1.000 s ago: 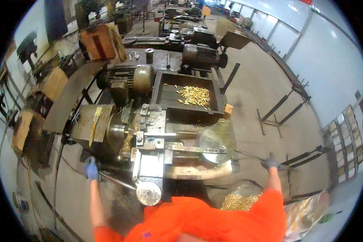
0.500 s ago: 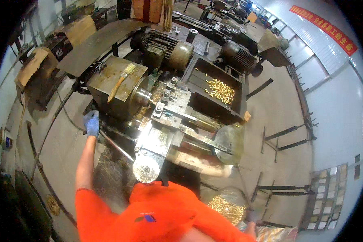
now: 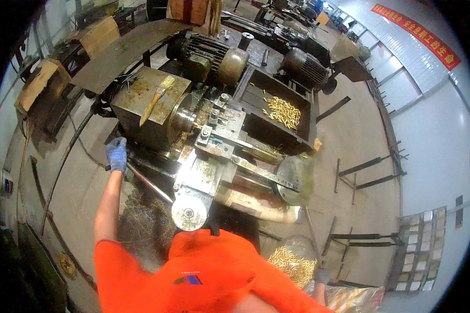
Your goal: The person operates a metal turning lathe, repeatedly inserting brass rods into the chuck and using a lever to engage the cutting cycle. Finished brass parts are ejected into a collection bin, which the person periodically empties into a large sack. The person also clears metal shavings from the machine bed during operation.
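My left hand (image 3: 117, 154), in a blue-grey knit glove, is closed around the upper end of a long metal lever (image 3: 150, 183) on the near left of a small lathe (image 3: 201, 175). Far to the right, my right hand (image 3: 322, 275), also gloved, is closed at the lower end of a thin rod-like lever (image 3: 312, 229) coming down from the machine; its fingers are small and blurred. Beside that hand sits a round container of small brass pieces (image 3: 292, 266). The lathe's chuck (image 3: 184, 120) faces a tool post (image 3: 206, 133) between my arms.
A wooden-handled brush (image 3: 154, 104) lies on the headstock. More brass pieces (image 3: 283, 112) lie in a dark metal tray (image 3: 250, 99) behind the slide. Two motors (image 3: 214, 60) (image 3: 305, 68) stand at the back. A round handwheel (image 3: 189, 213) is close to my body. A striped sack (image 3: 355, 298) lies lower right.
The whole view has shifted slightly up and left. My left hand stays on its lever. My right hand shows more clearly beside the brass container.
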Motion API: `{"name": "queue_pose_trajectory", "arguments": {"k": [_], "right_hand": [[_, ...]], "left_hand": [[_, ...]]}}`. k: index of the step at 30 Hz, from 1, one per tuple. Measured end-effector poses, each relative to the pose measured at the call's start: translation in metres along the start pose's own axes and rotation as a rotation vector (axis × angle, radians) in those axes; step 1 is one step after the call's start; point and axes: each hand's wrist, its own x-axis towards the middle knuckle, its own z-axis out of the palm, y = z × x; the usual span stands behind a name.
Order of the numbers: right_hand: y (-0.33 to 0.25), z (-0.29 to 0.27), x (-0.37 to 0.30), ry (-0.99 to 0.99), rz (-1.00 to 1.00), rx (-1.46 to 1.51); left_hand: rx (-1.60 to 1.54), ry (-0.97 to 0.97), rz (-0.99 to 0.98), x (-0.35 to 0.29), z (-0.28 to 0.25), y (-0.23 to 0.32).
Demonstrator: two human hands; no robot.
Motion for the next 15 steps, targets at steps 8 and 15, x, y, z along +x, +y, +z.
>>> {"name": "queue_pose_trajectory", "arguments": {"k": [8, 15], "right_hand": [[-0.029, -0.027, -0.022, 0.041, 0.068, 0.128], [-0.122, -0.111, -0.057, 0.235, 0.043, 0.235]], "left_hand": [[-0.049, -0.01, -0.102, -0.005, -0.007, 0.019], [0.002, 0.024, 0.09, 0.002, -0.005, -0.01]]}}
